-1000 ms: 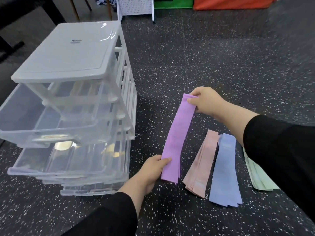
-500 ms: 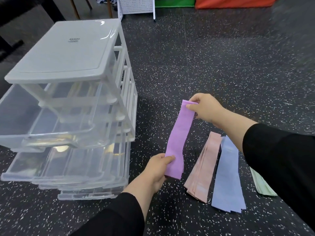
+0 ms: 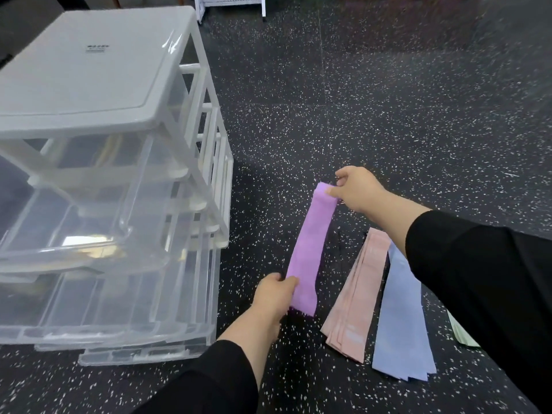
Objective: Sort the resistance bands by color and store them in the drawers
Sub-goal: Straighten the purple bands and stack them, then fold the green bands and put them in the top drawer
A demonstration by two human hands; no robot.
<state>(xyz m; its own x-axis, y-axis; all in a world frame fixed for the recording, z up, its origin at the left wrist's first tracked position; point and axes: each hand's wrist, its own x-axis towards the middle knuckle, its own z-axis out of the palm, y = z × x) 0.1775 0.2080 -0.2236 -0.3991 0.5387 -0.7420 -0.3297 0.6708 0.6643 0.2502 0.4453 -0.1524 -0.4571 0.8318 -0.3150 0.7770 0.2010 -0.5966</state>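
A purple resistance band (image 3: 310,246) is lifted off the floor between both hands. My right hand (image 3: 357,189) pinches its far end and my left hand (image 3: 276,294) grips its near end. On the floor to the right lie a pink stack of bands (image 3: 355,297), a blue stack (image 3: 398,318) and a green stack (image 3: 461,334), the last mostly hidden by my right sleeve. A white-framed drawer unit (image 3: 98,70) with clear drawers (image 3: 89,234) pulled out stands at the left.
The floor (image 3: 388,100) is dark speckled rubber. A white perforated panel (image 3: 230,1) stands at the far top. The drawer unit's side frame (image 3: 215,162) is close to the left of the purple band.
Both hands have carried the purple band slightly left and toward me. The view has dropped and shifted, so the drawer unit looms larger and the green stack is more hidden.
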